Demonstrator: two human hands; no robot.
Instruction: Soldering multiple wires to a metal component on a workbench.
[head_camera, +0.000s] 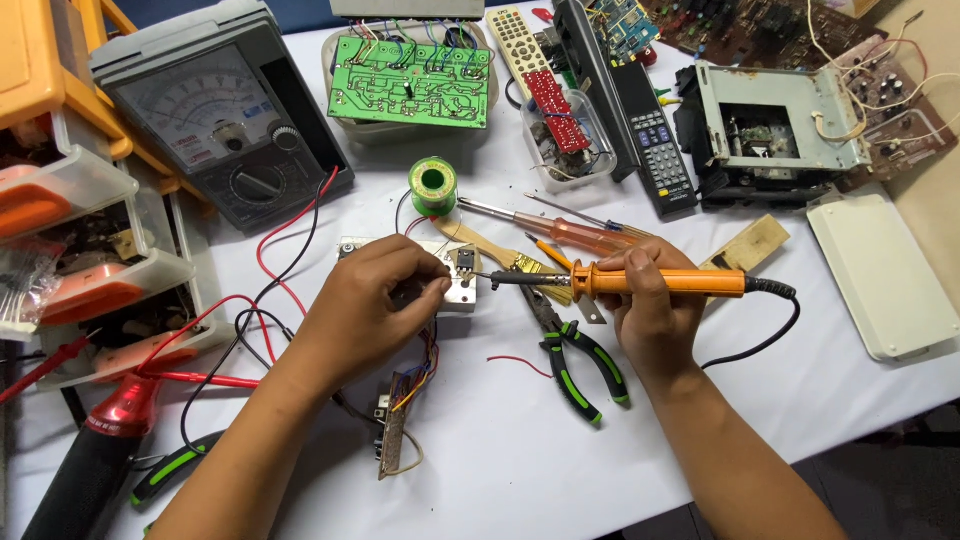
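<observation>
My right hand (648, 300) grips an orange-handled soldering iron (670, 281), its dark tip pointing left at a small black component on a silver metal block (464, 285). My left hand (375, 300) is pinched over that block's left side, fingertips close to the iron's tip. A bundle of coloured wires runs from under the left hand down to a narrow circuit strip (392, 437). A green spool of solder wire (433, 186) stands just beyond the block.
Green-handled pliers (580, 360) lie under the iron. Screwdrivers (560, 230), a grey analog multimeter (215, 115) with red and black leads, a green circuit board (410, 82), remote controls (650, 130), a metal chassis (770, 125), a white box (880, 270) and parts drawers (70, 230) surround the white table.
</observation>
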